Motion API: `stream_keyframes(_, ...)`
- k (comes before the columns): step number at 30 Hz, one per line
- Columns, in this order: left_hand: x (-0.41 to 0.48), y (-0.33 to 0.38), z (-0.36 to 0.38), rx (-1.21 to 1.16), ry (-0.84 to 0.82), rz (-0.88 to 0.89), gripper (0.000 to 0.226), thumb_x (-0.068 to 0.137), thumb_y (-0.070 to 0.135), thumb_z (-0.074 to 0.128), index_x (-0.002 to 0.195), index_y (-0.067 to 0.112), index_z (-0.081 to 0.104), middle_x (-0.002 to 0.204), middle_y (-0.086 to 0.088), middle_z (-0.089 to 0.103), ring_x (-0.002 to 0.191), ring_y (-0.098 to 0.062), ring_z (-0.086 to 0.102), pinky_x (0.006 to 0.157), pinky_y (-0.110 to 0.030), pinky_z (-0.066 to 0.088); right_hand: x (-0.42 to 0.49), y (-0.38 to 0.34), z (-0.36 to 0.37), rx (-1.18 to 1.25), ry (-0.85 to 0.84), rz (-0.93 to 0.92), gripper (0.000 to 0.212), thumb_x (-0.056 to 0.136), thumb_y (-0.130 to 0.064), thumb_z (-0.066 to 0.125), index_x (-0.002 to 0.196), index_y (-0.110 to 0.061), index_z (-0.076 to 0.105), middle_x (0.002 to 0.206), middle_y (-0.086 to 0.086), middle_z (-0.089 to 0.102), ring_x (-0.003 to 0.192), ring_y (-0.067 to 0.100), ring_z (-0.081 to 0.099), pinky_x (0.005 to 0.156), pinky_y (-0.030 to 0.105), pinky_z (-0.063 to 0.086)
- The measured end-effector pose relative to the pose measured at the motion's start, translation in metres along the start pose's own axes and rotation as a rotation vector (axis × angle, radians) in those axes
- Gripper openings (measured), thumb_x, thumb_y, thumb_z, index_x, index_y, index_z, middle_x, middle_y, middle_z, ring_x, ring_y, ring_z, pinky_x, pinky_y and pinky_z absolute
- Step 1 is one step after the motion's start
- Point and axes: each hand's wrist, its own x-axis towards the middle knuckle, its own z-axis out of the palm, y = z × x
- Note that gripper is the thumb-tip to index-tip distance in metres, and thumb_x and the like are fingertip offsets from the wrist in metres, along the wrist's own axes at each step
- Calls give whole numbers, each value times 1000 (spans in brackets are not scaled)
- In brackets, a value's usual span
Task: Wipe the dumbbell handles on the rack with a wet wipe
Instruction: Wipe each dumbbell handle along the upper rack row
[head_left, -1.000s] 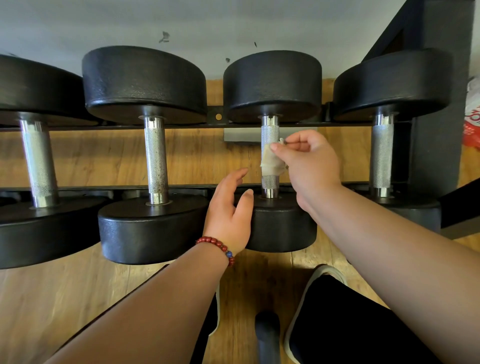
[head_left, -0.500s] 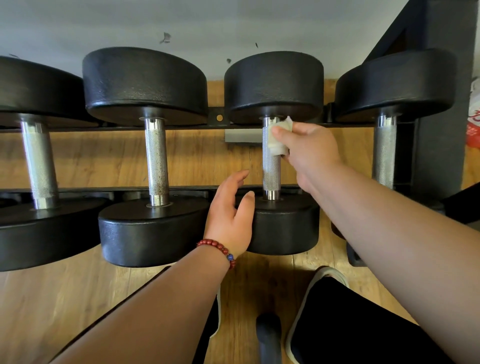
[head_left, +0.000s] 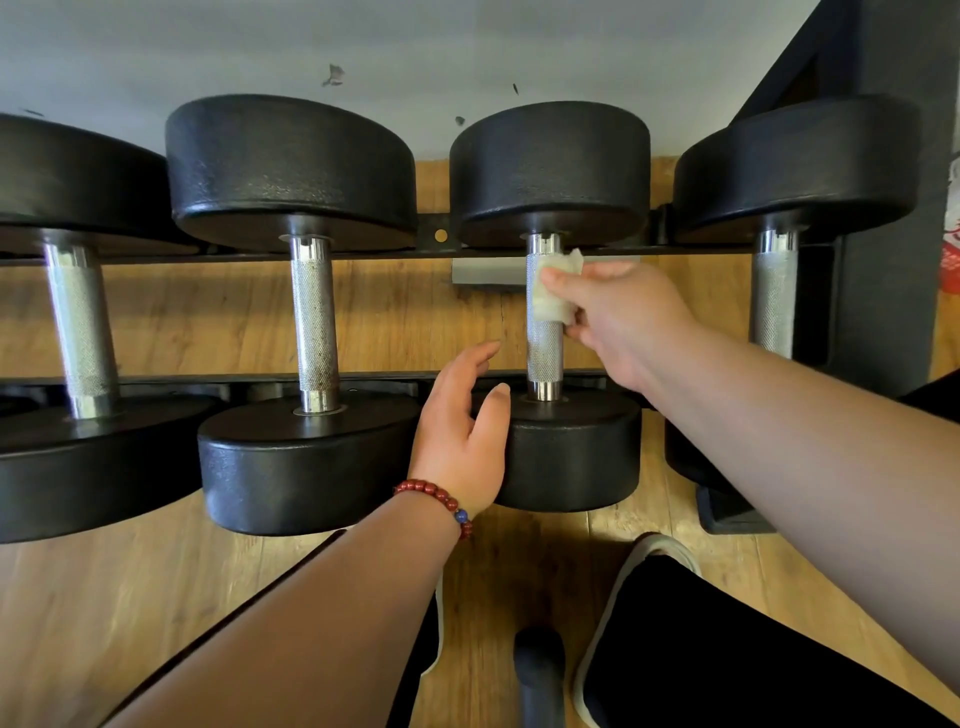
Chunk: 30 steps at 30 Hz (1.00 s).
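Pinching crumpled wet wipe (head_left: 554, 293) on knurled steel handle (head_left: 543, 343), right hand (head_left: 626, 325).

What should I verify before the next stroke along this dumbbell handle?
1. Grip: right hand pinches the wet wipe: ok.
2. Contact: wet wipe lies against the handle near its far end: ok.
3. Path: bare knurling toward the near head is unobstructed: ok.
4. Steadying: left hand is open by the near head; firm contact: cannot tell.
5. Coverage: wet wipe reaching the handle's hidden side: cannot tell.
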Motion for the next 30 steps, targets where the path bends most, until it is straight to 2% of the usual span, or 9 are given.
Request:
stream_keyframes(4, -1, -1, 1, -6, 2, -2, 40, 100, 24, 44, 137, 38, 44, 141, 14, 45, 130, -1, 40, 108, -31, 36, -1, 4, -9, -68, -77, 28, 44, 81, -15, 76, 120, -4, 57, 112, 9, 67, 98, 21, 68, 85, 37, 57)
stream_keyframes(9, 0, 0, 0, 0, 5, 5, 39, 100, 25, 44, 136, 39, 44, 140, 15, 45, 130, -1, 40, 111, -35, 36, 12, -7, 6, 235, 18, 24, 36, 80, -16, 77, 112, -11, 62, 109, 9, 69, 97, 21, 69, 89, 41, 56)
stream_keyframes(12, 0, 0, 1, 2, 3, 1, 39, 100, 25, 44, 137, 38, 44, 140, 14, 46, 130, -1, 40, 111, -37, 36, 2, 10, -2, 133, -1, 68, 29, 80, -19, 78, 104, -14, 62, 111, 8, 68, 98, 21, 68, 89, 39, 56)
stream_keyframes(15, 0, 0, 0, 3, 1, -5, 39, 100, 25, 44, 137, 39, 44, 140, 15, 45, 130, -1, 41, 111, -38, 37, -1, 12, -9, 28, -45, 67, 33, 79, -17, 78, 107, -11, 62, 110, 9, 68, 97, 22, 69, 86, 39, 58)
stream_keyframes(19, -1, -1, 1, -3, 2, 7, 40, 99, 28, 43, 137, 38, 44, 140, 15, 46, 130, -2, 41, 111, -39, 38, 10, -9, 3, 201, -1, 41, 41, 80, -14, 77, 117, -8, 60, 111, 9, 68, 98, 22, 68, 86, 39, 57)
stream_keyframes(21, 0, -1, 0, -4, 4, 8, 40, 99, 28, 44, 137, 38, 44, 141, 14, 46, 131, -2, 41, 111, -39, 38, 7, -8, 4, 207, -14, 52, 41, 81, -16, 76, 118, -11, 58, 110, 7, 67, 99, 20, 66, 88, 37, 55)
stream_keyframes(25, 1, -1, 0, -2, 0, -2, 40, 100, 27, 44, 138, 38, 44, 141, 14, 45, 130, -2, 41, 111, -40, 38, -11, 13, -6, -76, -37, 94, 53, 79, -21, 78, 125, -10, 56, 111, 5, 67, 95, 18, 67, 83, 33, 56)
stream_keyframes(28, 0, 0, 1, -4, 4, 2, 40, 99, 28, 44, 138, 37, 44, 141, 14, 46, 130, -3, 41, 111, -40, 38, -10, 10, -6, -66, -37, 79, 39, 79, -18, 78, 111, -10, 57, 105, 6, 66, 90, 19, 68, 74, 31, 58)
stream_keyframes(30, -1, 1, 1, 6, 7, 11, 39, 100, 26, 44, 138, 35, 44, 141, 14, 46, 130, -2, 41, 111, -37, 37, -5, 1, -2, 2, -41, 84, 34, 80, -18, 77, 107, -11, 57, 107, 7, 66, 92, 20, 68, 78, 35, 58)
